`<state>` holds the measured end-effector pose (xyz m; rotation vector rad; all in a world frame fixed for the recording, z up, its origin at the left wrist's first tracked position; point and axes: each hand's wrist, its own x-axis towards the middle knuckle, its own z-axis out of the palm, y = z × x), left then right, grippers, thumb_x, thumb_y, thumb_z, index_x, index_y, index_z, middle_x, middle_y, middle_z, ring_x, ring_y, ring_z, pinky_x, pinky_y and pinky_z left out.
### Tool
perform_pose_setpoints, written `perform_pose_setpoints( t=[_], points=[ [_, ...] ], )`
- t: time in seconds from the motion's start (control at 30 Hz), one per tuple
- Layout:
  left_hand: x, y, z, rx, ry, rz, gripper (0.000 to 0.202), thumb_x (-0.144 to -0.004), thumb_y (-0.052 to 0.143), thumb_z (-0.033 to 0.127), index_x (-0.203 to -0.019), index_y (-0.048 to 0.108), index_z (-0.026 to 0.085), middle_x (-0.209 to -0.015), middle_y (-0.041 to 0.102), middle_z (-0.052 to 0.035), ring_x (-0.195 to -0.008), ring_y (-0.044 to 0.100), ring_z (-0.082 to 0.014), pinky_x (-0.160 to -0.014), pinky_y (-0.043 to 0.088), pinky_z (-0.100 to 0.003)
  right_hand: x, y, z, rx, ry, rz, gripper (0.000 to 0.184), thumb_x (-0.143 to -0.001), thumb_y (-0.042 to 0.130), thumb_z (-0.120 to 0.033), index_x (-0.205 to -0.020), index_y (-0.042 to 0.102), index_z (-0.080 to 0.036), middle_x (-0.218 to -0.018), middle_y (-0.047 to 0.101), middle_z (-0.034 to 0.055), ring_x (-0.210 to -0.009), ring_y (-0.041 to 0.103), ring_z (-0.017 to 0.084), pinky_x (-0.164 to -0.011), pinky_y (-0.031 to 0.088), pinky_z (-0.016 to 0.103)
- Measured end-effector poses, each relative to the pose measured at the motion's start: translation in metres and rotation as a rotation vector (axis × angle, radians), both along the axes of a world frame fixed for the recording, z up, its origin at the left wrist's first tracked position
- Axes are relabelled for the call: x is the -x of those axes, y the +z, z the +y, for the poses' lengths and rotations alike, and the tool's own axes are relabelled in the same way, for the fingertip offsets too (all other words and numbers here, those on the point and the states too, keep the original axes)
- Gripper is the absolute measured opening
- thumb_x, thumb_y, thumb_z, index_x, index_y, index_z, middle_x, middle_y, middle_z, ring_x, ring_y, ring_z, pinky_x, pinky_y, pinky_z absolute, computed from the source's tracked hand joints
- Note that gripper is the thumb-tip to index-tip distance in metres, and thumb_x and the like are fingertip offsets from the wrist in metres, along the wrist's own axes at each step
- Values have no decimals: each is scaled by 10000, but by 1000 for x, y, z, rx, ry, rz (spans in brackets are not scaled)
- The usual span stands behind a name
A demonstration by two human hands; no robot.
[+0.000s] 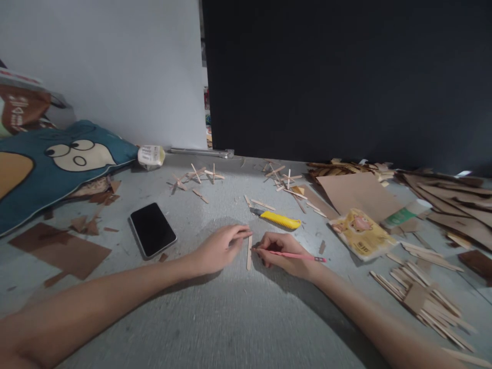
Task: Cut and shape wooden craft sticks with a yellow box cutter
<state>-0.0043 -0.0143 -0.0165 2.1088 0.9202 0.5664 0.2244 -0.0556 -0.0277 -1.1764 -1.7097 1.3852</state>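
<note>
A pale wooden craft stick (pixel 249 253) lies upright in the picture on the grey surface, between my two hands. My left hand (pixel 217 248) comes in from the left with its fingers stretched out, the fingertips at the stick's upper end. My right hand (pixel 282 253) is closed around a pink pencil (pixel 295 255), its tip at the right edge of the stick. Just beyond my hands lies a yellow utility knife (pixel 280 220) with its blade out to the left. Loose craft sticks (pixel 263 205) rest beside the blade.
To the left are a black-screened phone (pixel 152 230), a brown cardboard piece (pixel 59 252) and a blue cushion (pixel 65 164). Crossed stick pieces (pixel 203 174) stand farther back. On the right are a yellow packet (pixel 361 233), a glue stick (pixel 407 213), cardboard (pixel 349 190) and a stick pile (pixel 423 297).
</note>
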Motion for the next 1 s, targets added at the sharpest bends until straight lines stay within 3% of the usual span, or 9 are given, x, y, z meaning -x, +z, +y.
perform_pose_setpoints(
  t=[0.17, 0.3, 1.0],
  points=[
    [1, 1, -2, -73, -1, 79, 579, -869, 700, 304, -1419, 536, 231, -1417, 676, -123, -1371, 585, -314, -1158, 432, -492, -2, 0, 0, 1, 31, -11, 430, -873, 697, -609, -768, 552, -218, -645, 631, -1, -561, 556, 125, -525, 399, 255],
    [0, 3, -2, -41, -4, 96, 673, -797, 778, 297, -1418, 527, 240, -1447, 654, -119, -1390, 566, -324, -1164, 422, -501, -2, -1, 1, -16, 20, 0, 437, -878, 686, -623, -771, 553, -220, -639, 633, 2, -569, 558, 131, -535, 398, 261],
    [0, 0, -1, -57, -5, 76, 654, -803, 797, 323, -1400, 545, 230, -1424, 668, -125, -1353, 597, -323, -1134, 448, -488, -2, -3, 1, -28, 36, -16, 384, -885, 693, -546, -752, 531, -225, -633, 615, -2, -552, 527, 125, -519, 369, 256]
  ],
)
